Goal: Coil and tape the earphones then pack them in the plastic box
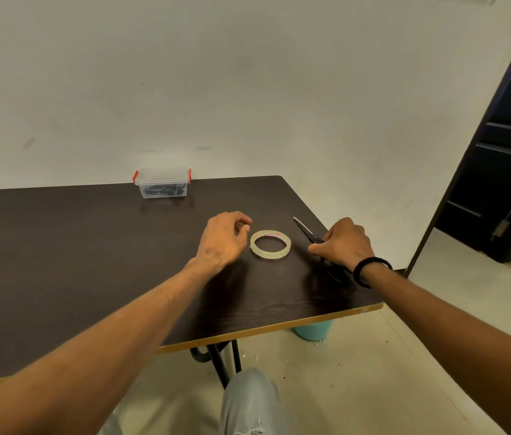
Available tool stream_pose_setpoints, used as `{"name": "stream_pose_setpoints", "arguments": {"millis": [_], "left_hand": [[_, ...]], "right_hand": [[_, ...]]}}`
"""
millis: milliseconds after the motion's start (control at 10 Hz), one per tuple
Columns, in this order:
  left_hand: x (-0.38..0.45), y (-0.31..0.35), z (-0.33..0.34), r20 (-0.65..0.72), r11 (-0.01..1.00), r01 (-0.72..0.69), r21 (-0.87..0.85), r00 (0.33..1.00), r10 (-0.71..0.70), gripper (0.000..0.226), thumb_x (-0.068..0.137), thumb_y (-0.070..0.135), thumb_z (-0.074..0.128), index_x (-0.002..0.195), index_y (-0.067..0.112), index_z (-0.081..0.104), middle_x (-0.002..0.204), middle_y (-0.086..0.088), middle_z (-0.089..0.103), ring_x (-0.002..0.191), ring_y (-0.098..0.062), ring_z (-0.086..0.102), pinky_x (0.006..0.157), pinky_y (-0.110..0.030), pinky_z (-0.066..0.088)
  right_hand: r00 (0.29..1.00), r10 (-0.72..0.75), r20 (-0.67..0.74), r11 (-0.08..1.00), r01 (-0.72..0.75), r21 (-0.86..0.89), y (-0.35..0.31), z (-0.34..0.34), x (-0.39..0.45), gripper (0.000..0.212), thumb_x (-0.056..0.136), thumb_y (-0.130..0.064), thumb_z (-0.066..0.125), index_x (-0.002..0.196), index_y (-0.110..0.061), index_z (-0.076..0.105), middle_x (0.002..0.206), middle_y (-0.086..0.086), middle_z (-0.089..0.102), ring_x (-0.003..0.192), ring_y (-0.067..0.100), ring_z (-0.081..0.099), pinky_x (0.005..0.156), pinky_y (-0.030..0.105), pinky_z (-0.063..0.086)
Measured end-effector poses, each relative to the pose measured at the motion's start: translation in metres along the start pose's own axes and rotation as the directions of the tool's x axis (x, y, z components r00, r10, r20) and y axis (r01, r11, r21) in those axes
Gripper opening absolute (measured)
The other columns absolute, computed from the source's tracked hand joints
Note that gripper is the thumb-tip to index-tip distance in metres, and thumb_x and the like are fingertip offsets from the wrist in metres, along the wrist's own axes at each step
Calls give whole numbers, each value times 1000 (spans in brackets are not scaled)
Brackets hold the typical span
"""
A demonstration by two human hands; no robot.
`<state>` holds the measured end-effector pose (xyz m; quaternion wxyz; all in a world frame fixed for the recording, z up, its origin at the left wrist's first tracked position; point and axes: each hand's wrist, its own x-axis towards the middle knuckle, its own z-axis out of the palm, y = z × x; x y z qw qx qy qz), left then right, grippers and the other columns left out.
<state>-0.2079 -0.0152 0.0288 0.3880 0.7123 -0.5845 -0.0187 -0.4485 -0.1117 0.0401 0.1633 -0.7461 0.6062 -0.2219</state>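
A clear plastic box (162, 182) with red clips and its lid on stands at the far edge of the dark table (91, 246). Black earphones (161, 191) lie coiled inside it. A roll of clear tape (270, 245) lies flat near the table's right side. My left hand (224, 238) hovers just left of the roll, fingers loosely curled and holding nothing. Black scissors (305, 230) lie right of the roll, blades pointing away. My right hand (343, 241) rests over their handles with fingers curled round them.
The table's right edge and near yellow-trimmed edge are close to both hands. A teal bin (313, 331) stands on the floor under the table's corner. A dark door (505, 152) hangs ajar at the right. My knee (247, 400) shows below.
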Motion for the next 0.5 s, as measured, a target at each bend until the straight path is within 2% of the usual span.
{"name": "stream_pose_setpoints", "arguments": {"millis": [100,200,300,400,500], "left_hand": [[-8,-13,3,-3,997,72,-9,997,-72,21,100,19,64,117,18,76,98,6,71,82,-6,61,88,-24,53],[-16,-23,-1,5,994,113,-4,994,-113,20,99,20,64,115,19,76,98,6,70,80,-4,59,86,-23,51],[-21,-31,-7,8,990,141,-5,990,-141,21,100,20,64,117,19,75,99,6,69,85,-6,61,88,-23,53],[-29,-34,-14,19,988,155,-3,988,-155,21,100,21,65,119,20,74,99,7,69,88,-7,63,90,-26,55],[-35,-36,-22,42,981,193,-32,981,-192,21,100,22,66,119,20,74,101,6,72,92,-9,65,95,-30,57]], "right_hand": [[998,54,-11,998,-54,-34,-1,16,4,51,68,-44,91,98,-8,71,94,11,70,84,31,70,71,39,62],[997,51,-51,994,-56,-89,-4,22,4,51,67,-44,92,91,-11,62,87,9,64,76,29,65,62,34,55],[998,33,-49,992,-39,-124,-4,25,3,48,71,-42,90,92,-15,57,83,6,58,77,31,63,65,36,55],[999,35,-13,985,-36,-168,-10,22,-6,42,77,-38,87,94,-16,56,88,7,59,80,31,63,68,37,56],[1000,5,-8,974,-7,-227,-15,20,-11,38,83,-36,81,106,-13,60,97,10,63,93,34,66,79,43,59]]}}
